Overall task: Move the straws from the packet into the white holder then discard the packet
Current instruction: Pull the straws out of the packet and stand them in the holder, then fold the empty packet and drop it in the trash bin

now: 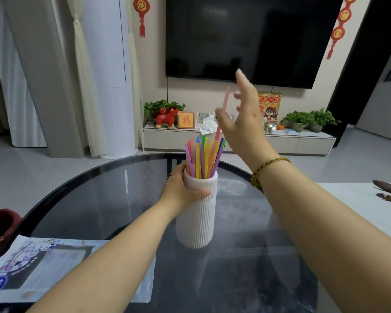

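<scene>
A white ribbed holder (198, 224) stands upright on the dark glass table (104, 199), filled with several coloured straws (201, 159). My left hand (183, 190) is wrapped around its upper part. My right hand (239, 118) is raised above and to the right of the holder; it pinches a pink straw (223, 109) between thumb and a finger while the other fingers spread. The straw's lower end reaches down among the other straws. The flat printed packet (54, 265) lies at the table's near left, under my left forearm.
A dark red bin (0, 229) stands off the table's left edge. At the right lies a white surface (359, 204) with dark feather-like items. A TV, a low cabinet and plants line the far wall.
</scene>
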